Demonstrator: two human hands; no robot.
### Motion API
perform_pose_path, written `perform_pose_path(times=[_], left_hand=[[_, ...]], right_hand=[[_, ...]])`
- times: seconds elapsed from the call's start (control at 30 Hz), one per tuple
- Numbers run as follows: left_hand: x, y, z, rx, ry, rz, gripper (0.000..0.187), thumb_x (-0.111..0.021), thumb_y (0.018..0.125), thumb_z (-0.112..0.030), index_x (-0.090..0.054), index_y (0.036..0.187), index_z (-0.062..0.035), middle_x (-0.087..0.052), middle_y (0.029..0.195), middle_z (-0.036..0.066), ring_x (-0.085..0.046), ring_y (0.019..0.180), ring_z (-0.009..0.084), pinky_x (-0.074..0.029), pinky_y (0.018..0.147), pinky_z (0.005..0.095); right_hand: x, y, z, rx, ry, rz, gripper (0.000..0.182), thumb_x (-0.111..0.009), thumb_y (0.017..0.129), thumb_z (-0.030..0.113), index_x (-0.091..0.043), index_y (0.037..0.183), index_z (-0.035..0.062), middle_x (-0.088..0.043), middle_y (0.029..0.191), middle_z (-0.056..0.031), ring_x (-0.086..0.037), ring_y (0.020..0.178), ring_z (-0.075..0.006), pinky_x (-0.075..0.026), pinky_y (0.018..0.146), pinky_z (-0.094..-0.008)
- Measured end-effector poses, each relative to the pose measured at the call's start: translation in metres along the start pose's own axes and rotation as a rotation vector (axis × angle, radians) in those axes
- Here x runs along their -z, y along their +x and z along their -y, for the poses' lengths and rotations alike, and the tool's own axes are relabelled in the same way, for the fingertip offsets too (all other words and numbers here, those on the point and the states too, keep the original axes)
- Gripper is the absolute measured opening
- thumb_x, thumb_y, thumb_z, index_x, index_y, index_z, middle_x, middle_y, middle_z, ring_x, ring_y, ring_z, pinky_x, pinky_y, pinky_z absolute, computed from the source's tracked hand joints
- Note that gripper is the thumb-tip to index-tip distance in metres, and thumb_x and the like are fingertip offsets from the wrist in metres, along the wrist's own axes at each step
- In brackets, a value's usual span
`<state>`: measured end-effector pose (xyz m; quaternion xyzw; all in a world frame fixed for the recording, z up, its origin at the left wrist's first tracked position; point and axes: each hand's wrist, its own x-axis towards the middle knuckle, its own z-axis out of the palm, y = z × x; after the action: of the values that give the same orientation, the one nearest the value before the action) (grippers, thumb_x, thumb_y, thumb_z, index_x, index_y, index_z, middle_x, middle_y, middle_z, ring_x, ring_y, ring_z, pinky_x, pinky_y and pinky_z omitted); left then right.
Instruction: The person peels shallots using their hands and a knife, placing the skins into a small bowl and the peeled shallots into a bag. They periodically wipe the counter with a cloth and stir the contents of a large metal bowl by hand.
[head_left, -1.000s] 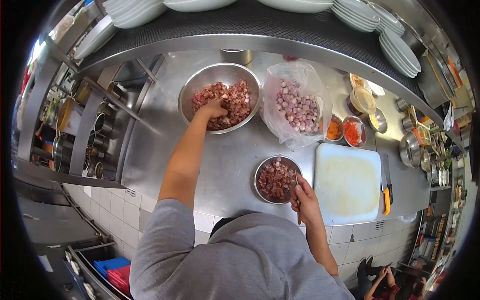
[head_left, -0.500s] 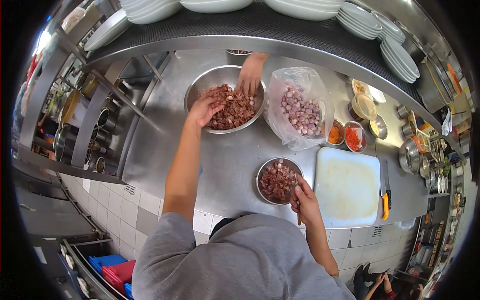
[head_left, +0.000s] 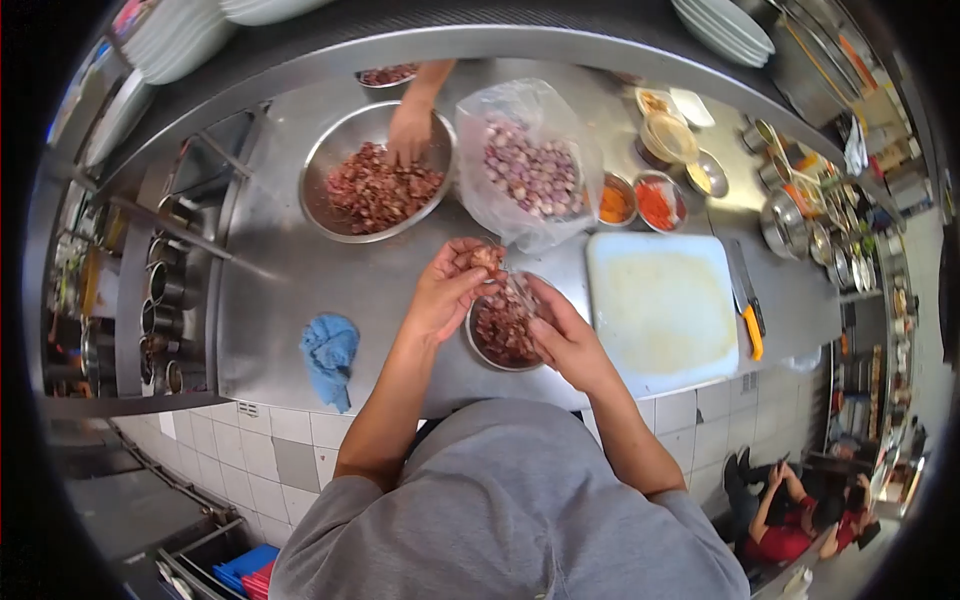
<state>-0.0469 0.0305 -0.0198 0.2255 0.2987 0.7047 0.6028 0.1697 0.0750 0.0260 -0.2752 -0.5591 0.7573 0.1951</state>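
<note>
Steel worktop [head_left: 300, 290] carries everything, with the big bowl [head_left: 330, 170] of red shallots at its far side, where a co-worker's hand [head_left: 410, 130] dips in. Beside it slumps a clear bag [head_left: 530, 160] of peeled ones. We keep the small bowl [head_left: 500, 335] directly under our hands, likely to catch the skins. Our left hand [head_left: 445, 290] pinches one shallot [head_left: 487, 258]; our right hand [head_left: 565, 340] grips a small knife [head_left: 520, 292] against it.
</note>
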Motion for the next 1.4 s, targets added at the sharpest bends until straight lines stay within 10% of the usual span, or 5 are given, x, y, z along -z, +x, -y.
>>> perform_pose_path(times=[0.13,0.27,0.8,1.2,1.4], left_hand=[[-0.017,-0.017,0.021,0.017,0.04,0.021,0.039,-0.062,0.089,0.003,-0.053,0.126,-0.0041,-0.061,0.117,0.01,-0.063,0.104,0.019,-0.058,0.084,0.033],[-0.031,-0.025,0.014,0.004,-0.028,-0.001,0.034,-0.06,0.091,0.001,-0.055,0.124,-0.0029,-0.062,0.115,0.009,-0.064,0.102,0.0183,-0.058,0.084,0.0327],[-0.041,-0.031,0.008,0.123,0.07,-0.025,0.029,-0.059,0.093,-0.003,-0.057,0.122,-0.0002,-0.062,0.118,0.011,-0.066,0.1,0.0188,-0.061,0.079,0.0302],[-0.051,-0.037,0.035,-0.076,0.242,-0.051,0.028,-0.062,0.09,0.006,-0.056,0.117,-0.0006,-0.063,0.109,0.008,-0.062,0.102,0.0148,-0.055,0.087,0.0285],[-0.054,-0.038,0.045,-0.189,0.32,-0.095,0.031,-0.06,0.087,0.01,-0.053,0.116,0.0022,-0.06,0.11,0.007,-0.062,0.103,0.0137,-0.052,0.089,0.0272]], right_hand=[[0.001,0.006,0.006,0.023,-0.05,0.047,0.059,-0.052,0.099,0.011,-0.027,0.151,0.0048,-0.048,0.14,-0.0128,-0.053,0.115,-0.0147,-0.046,0.089,-0.0253],[0.004,0.008,0.001,0.194,-0.14,0.097,0.061,-0.054,0.098,0.015,-0.025,0.152,0.004,-0.041,0.147,-0.0158,-0.04,0.136,-0.0216,-0.03,0.113,-0.0334],[0.015,-0.013,0.015,0.203,-0.525,0.072,0.061,-0.056,0.097,0.017,-0.029,0.151,0.0058,-0.051,0.14,-0.0178,-0.052,0.127,-0.0284,-0.038,0.106,-0.0357],[0.006,-0.002,-0.006,0.146,-0.144,-0.009,0.044,-0.052,0.099,0.009,-0.032,0.136,0.0008,-0.058,0.12,-0.0134,-0.058,0.11,-0.0177,-0.048,0.094,-0.0313],[0.0,0.0,-0.007,0.07,0.153,-0.028,0.041,-0.053,0.1,0.016,-0.033,0.134,0.0031,-0.059,0.108,-0.0072,-0.054,0.083,-0.0075,-0.046,0.068,-0.0217]])
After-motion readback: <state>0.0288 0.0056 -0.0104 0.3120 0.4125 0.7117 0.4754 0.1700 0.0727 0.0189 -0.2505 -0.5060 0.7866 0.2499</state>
